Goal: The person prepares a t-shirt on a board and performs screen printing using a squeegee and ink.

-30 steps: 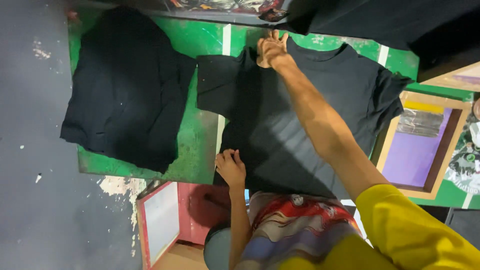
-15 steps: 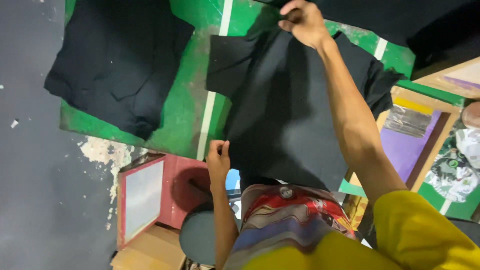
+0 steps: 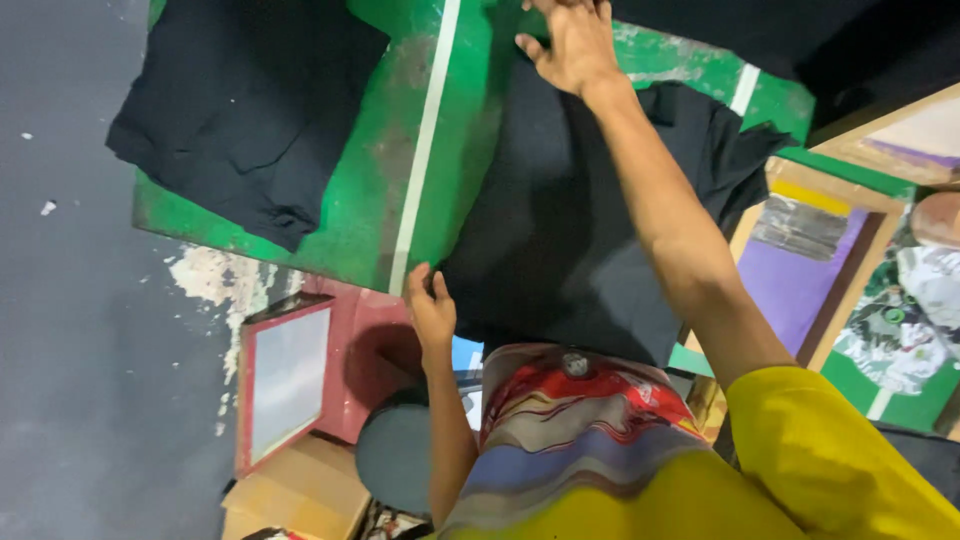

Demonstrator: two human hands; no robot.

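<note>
A black t-shirt (image 3: pixel 560 230) lies flat on a green table (image 3: pixel 440 180) with a white stripe. My right hand (image 3: pixel 570 45) rests at the shirt's far end by the collar, fingers spread and palm down on the cloth. At the near left corner of the hem, my left hand (image 3: pixel 430 312) has its fingers curled on the shirt's edge. The shirt's left sleeve is tucked in and no longer shows; its right sleeve (image 3: pixel 740 150) still sticks out. My yellow sleeve (image 3: pixel 830 450) fills the lower right.
Another black garment (image 3: pixel 250 110) lies on the table's left end. A red framed screen (image 3: pixel 290 375) and a cardboard box (image 3: pixel 300 490) sit on the grey floor below. At right stands a wooden frame with purple mesh (image 3: pixel 800 280). More dark cloth (image 3: pixel 780 30) lies beyond.
The shirt's left sleeve, spread out a second ago, is now folded in. My right hand went from gripping the collar to lying flat with spread fingers. The view moved closer.
</note>
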